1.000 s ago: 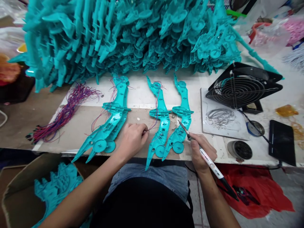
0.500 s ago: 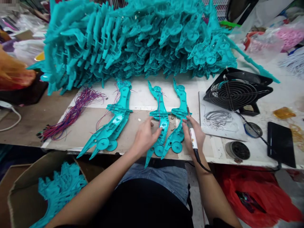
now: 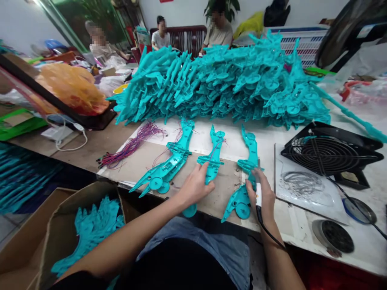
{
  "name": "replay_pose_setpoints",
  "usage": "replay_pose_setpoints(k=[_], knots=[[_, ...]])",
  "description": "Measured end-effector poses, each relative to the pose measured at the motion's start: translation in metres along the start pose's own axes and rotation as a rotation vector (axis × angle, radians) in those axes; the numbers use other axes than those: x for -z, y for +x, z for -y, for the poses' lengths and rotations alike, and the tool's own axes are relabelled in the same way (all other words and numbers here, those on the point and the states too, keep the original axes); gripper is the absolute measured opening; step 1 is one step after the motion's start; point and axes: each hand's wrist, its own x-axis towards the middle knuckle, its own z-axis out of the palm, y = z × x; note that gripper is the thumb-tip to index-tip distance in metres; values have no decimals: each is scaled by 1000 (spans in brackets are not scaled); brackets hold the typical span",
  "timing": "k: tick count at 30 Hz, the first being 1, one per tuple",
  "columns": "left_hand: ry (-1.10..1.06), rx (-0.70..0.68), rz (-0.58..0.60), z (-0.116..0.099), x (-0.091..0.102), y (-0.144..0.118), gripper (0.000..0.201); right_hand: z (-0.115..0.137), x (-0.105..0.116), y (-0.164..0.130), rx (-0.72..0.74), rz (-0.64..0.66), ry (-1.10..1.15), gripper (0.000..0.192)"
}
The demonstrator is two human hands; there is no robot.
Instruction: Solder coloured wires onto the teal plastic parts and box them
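Head view: the left hand [image 3: 196,186] lies flat on the middle shell [image 3: 211,163], fingers loose and pressing, nothing clenched. The right hand [image 3: 260,195] is closed round the iron [image 3: 259,192], whose tip points away along the right shell [image 3: 246,177]. Both shells lie lengthwise on the tabletop [image 3: 296,229], running away from the person (the right hand sits nearer its own shell's middle).

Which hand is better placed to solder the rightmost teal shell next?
Probably the right hand. It already holds the soldering iron, with the tip over the rightmost shell. The left hand rests on the middle shell and holds no tool.
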Motion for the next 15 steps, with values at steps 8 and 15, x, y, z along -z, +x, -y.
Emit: replay_pose_setpoints(k=[8, 15], knots=[[174, 65, -113, 75, 86, -3, 55, 11, -1, 2, -68, 20, -69, 47], [213, 83, -93, 114, 89, 39, 45, 12, -8, 6, -41, 38, -166, 55]])
